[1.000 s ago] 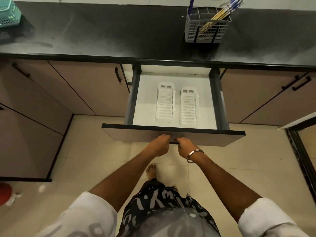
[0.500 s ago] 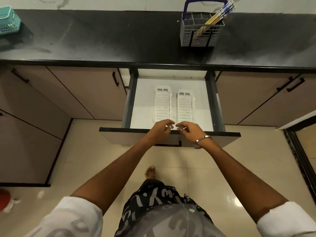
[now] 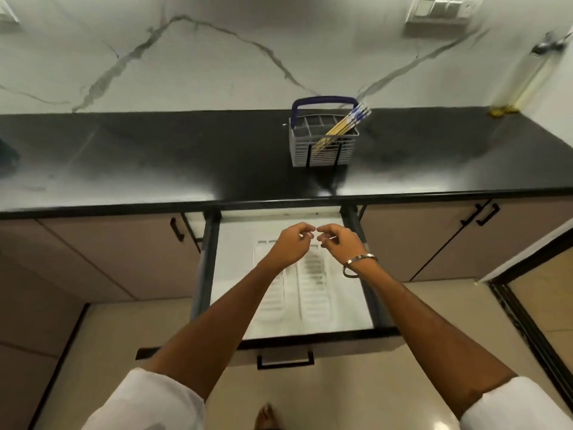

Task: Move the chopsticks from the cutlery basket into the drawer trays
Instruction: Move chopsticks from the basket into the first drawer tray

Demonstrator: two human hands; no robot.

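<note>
Head view is showing the left hand point(image 3: 290, 245) and right hand point(image 3: 339, 243) hovering over the open drawer point(image 3: 229, 274), fingers loosely curled and pinching nothing, because the chopsticks point(image 3: 339, 127) are leaning in the cutlery basket point(image 3: 322, 150) on the bench point(image 3: 155, 150) behind the drawer.

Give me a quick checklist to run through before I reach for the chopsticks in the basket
1. Drawer pulled open: ok.
2. Two white trays lying side by side in the drawer, nothing seen in them: ok, though the arms cover part of them.
3. Left hand free, fingers curled on nothing: ok.
4. Right hand free: ok.
5. Chopsticks standing in the cutlery basket, tops leaning out to the right and easy to grip: ok.
6. Counter between drawer and basket free of obstacles: ok.
7. Number of chopsticks: cannot tell, too blurred.
</note>
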